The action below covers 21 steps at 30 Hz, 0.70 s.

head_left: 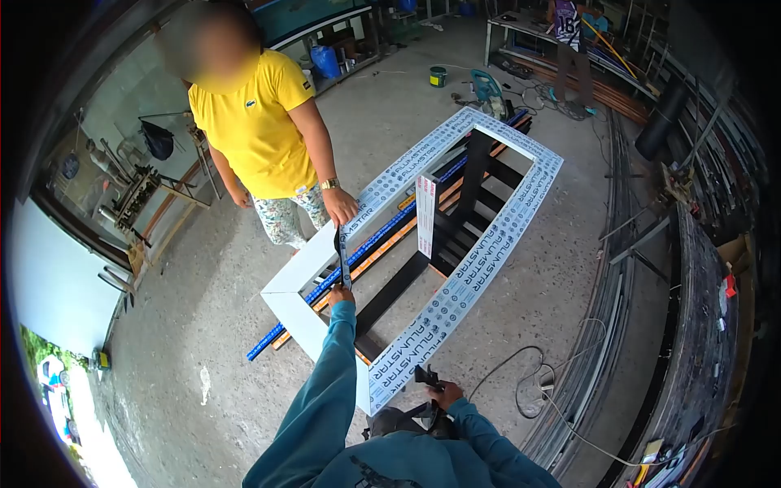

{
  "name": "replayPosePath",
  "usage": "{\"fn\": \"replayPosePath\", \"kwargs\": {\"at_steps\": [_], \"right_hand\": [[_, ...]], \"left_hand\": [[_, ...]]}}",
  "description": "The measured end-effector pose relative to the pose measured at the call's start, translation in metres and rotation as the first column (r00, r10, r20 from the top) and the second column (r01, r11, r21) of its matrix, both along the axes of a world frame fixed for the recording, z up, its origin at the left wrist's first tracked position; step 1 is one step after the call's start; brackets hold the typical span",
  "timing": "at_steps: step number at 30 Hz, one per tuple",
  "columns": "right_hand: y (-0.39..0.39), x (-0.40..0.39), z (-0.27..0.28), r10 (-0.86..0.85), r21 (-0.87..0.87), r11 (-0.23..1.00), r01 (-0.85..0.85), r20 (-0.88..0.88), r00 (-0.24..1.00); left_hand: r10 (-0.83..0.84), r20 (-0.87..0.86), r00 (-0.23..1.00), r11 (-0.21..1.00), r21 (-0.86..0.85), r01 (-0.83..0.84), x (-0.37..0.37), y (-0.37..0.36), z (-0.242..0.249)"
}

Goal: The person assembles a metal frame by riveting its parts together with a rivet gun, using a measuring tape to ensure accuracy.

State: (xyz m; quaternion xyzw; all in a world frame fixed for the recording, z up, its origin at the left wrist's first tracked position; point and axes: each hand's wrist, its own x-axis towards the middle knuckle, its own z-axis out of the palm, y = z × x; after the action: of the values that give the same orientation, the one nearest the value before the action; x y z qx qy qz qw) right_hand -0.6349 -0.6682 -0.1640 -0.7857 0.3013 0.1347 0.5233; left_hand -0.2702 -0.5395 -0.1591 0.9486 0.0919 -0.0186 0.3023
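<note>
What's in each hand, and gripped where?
Left hand: a film strip, by its near end. Right hand: apparently a dark object; which part can't be told.

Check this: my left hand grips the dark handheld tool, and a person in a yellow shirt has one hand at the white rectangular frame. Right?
No: the head view shows your right hand gripping the dark tool. The person in the yellow shirt does have one hand at the frame.

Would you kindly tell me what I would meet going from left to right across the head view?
Dark hanging item, yellow shirt, wearer's left hand, wearer's right hand, purple jersey, large black cylinder, small red object.
</note>
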Motion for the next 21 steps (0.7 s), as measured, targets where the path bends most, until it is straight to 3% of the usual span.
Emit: {"fn": "replayPosePath", "kwargs": {"at_steps": [2,6,7,8,9,10,11,12,13,14,15,16,17,18,19,21], "right_hand": [[-0.044,-0.031,-0.008,-0.026,0.020,0.999,0.026,-0.033,0.999],[-0.133,-0.123,-0.063,-0.337,-0.085,0.941,0.329,-0.113,0.935],[-0.158,-0.146,-0.066,-0.394,-0.127,0.918,0.376,-0.182,0.901],[-0.180,-0.167,-0.058,-0.376,-0.317,0.899,0.301,-0.208,0.903],[-0.202,-0.193,-0.077,-0.504,-0.384,0.843,0.378,-0.315,0.804],[-0.214,-0.224,-0.089,-0.641,-0.483,0.738,0.471,-0.287,0.712],[-0.223,-0.272,-0.130,-0.737,-0.417,0.665,0.620,-0.229,0.636],[-0.224,-0.285,-0.103,-0.779,-0.485,0.618,0.619,-0.482,0.401],[-0.229,-0.294,-0.091,-0.768,-0.484,0.602,0.635,-0.567,0.296],[-0.237,-0.292,-0.087,-0.758,-0.468,0.600,0.649,-0.591,0.275],[-0.246,-0.286,-0.083,-0.754,-0.449,0.601,0.661,-0.593,0.283],[-0.259,-0.272,-0.079,-0.750,-0.428,0.608,0.668,-0.587,0.306],[-0.276,-0.254,-0.076,-0.749,-0.408,0.614,0.675,-0.571,0.335],[-0.295,-0.233,-0.074,-0.749,-0.388,0.622,0.680,-0.548,0.372],[-0.317,-0.210,-0.071,-0.750,-0.367,0.630,0.684,-0.518,0.413],[-0.363,-0.157,-0.068,-0.743,-0.330,0.655,0.680,-0.447,0.499]], "left_hand": [[0.036,0.008,0.999,0.998,-0.051,-0.036,-0.007,-0.026,0.013],[0.100,0.046,0.994,0.990,-0.104,-0.095,-0.021,-0.069,0.036],[0.062,0.058,0.996,0.991,-0.126,-0.055,-0.019,-0.076,0.033],[0.128,0.040,0.991,0.987,-0.099,-0.124,-0.007,-0.084,0.012],[0.084,0.089,0.992,0.993,-0.092,-0.075,-0.005,-0.091,0.007],[0.101,0.115,0.988,0.991,-0.103,-0.090,-0.002,-0.098,0.003],[0.128,0.109,0.986,0.979,-0.171,-0.108,-0.001,-0.101,-0.002],[0.168,0.020,0.986,0.970,-0.181,-0.162,0.004,-0.106,-0.003],[0.202,0.041,0.979,0.961,-0.202,-0.190,-0.001,-0.116,0.008],[0.236,0.090,0.968,0.936,-0.290,-0.201,-0.007,-0.127,0.016],[0.243,0.089,0.966,0.949,-0.229,-0.218,-0.004,-0.133,0.010],[0.119,0.096,0.988,0.992,-0.063,-0.114,0.007,-0.132,-0.015],[0.187,-0.048,0.981,0.965,-0.181,-0.192,-0.008,-0.152,0.025],[0.189,0.072,0.979,0.944,-0.287,-0.161,-0.012,-0.164,0.022],[0.274,-0.003,0.962,0.943,-0.193,-0.270,-0.006,-0.175,0.006],[0.280,-0.058,0.958,0.950,-0.126,-0.286,0.015,-0.179,-0.064]]}}
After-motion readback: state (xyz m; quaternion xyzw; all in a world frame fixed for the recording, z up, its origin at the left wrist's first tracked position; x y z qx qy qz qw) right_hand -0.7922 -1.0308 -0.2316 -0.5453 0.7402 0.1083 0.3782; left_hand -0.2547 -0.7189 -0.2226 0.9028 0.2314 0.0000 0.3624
